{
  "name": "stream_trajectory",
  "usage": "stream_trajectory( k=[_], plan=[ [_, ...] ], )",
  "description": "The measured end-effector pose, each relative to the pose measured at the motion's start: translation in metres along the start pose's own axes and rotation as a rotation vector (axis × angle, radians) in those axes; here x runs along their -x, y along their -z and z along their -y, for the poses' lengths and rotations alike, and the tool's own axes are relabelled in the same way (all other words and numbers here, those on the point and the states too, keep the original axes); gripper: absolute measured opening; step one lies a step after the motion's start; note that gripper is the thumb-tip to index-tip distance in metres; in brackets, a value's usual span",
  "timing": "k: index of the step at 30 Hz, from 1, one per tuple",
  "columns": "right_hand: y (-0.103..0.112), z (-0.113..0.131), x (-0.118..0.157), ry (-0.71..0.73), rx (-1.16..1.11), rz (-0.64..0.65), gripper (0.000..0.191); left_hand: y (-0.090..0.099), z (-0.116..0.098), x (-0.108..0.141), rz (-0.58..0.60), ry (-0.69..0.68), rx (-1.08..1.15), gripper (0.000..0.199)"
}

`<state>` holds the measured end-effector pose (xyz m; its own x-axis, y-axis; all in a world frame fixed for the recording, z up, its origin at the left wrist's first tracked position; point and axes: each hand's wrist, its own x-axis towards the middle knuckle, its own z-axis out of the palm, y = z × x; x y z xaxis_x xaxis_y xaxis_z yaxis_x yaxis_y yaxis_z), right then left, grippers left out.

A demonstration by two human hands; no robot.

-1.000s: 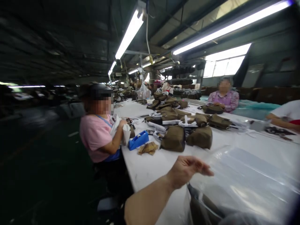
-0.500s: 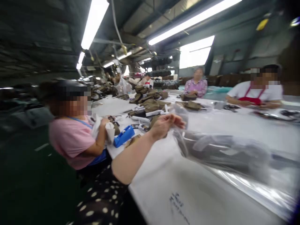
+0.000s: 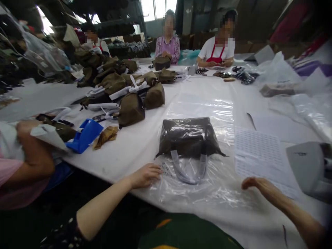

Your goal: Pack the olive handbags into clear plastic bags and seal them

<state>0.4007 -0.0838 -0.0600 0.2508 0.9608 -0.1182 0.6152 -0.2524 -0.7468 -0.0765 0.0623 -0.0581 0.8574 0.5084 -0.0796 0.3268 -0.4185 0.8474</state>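
Note:
A dark handbag [image 3: 185, 135] lies inside a large clear plastic bag [image 3: 220, 186], flat on the white table, its wrapped handles pointing toward me. My left hand [image 3: 147, 175] rests at the plastic's left edge, fingers stretched and holding nothing I can see. To the right, my right hand [image 3: 252, 184] is beside the plastic's right edge, near a printed sheet [image 3: 259, 155]. Its fingers curve downward, and whether they touch or hold the film cannot be made out.
Brown bags [image 3: 131, 110] are heaped at the back left. A blue object [image 3: 85, 135] and a person's arm [image 3: 38, 155] are on the left. A grey device [image 3: 306, 167] stands at right. Other people sit across the table.
The view has turned down and right. My left hand, earlier raised and pinching clear plastic, is now low with its fingers spread. The handbag lies flat before me, and my right hand has come into view.

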Motion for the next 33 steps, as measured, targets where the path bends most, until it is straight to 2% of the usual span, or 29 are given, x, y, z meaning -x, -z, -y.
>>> stream_trajectory(
  k=[1, 3, 4, 6, 8, 9, 11, 13, 17, 19, 21, 22, 24, 27, 29, 33],
  plan=[
    [-0.002, 0.02, 0.004, 0.06, 0.062, 0.154, 0.052, 0.002, 0.002, 0.004, 0.022, -0.044, -0.148, 0.014],
    [-0.021, 0.065, 0.013, 0.251, 0.125, 0.316, 0.043, 0.006, 0.003, 0.008, 0.018, -0.122, -0.393, 0.015],
    [-0.037, 0.085, 0.019, 0.339, 0.134, 0.422, 0.048, 0.009, 0.003, 0.009, -0.003, -0.144, -0.449, 0.014],
    [-0.08, 0.112, 0.033, 0.43, 0.167, 0.555, 0.074, 0.014, 0.001, 0.008, -0.052, -0.179, -0.484, 0.013],
    [-0.124, 0.119, 0.046, 0.438, 0.247, 0.543, 0.087, 0.018, -0.004, 0.005, -0.094, -0.2, -0.462, 0.014],
    [-0.141, 0.117, 0.05, 0.43, 0.276, 0.501, 0.084, 0.02, -0.007, 0.003, -0.115, -0.203, -0.442, 0.015],
    [-0.163, 0.109, 0.054, 0.402, 0.277, 0.396, 0.057, 0.021, -0.015, -0.005, -0.179, -0.202, -0.403, 0.016],
    [-0.171, 0.101, 0.053, 0.334, 0.2, 0.332, 0.032, 0.021, -0.025, -0.017, -0.273, -0.184, -0.38, 0.018],
    [-0.172, 0.097, 0.048, 0.057, -0.079, 0.345, 0.035, 0.02, -0.048, -0.055, -0.448, -0.119, -0.385, 0.017],
    [-0.174, 0.1, 0.047, -0.064, -0.258, 0.379, 0.035, 0.017, -0.057, -0.076, -0.491, -0.078, -0.403, 0.018],
    [-0.177, 0.106, 0.049, -0.12, -0.372, 0.407, 0.037, 0.013, -0.061, -0.095, -0.518, -0.045, -0.403, 0.021],
    [-0.177, 0.111, 0.05, -0.122, -0.366, 0.412, 0.036, 0.01, -0.062, -0.102, -0.527, -0.037, -0.393, 0.024],
    [-0.177, 0.123, 0.054, -0.099, -0.191, 0.382, 0.031, 0.005, -0.062, -0.111, -0.529, -0.05, -0.356, 0.027],
    [-0.175, 0.14, 0.058, 0.019, 0.214, 0.319, 0.029, 0.005, -0.057, -0.102, -0.493, -0.098, -0.279, 0.029],
    [-0.174, 0.146, 0.058, 0.165, 0.391, 0.322, 0.01, 0.012, -0.051, -0.081, -0.459, -0.128, -0.23, 0.03],
    [-0.176, 0.138, 0.061, 0.423, 0.497, 0.321, 0.026, 0.034, -0.032, -0.02, -0.292, -0.116, -0.137, 0.025]
  ],
)
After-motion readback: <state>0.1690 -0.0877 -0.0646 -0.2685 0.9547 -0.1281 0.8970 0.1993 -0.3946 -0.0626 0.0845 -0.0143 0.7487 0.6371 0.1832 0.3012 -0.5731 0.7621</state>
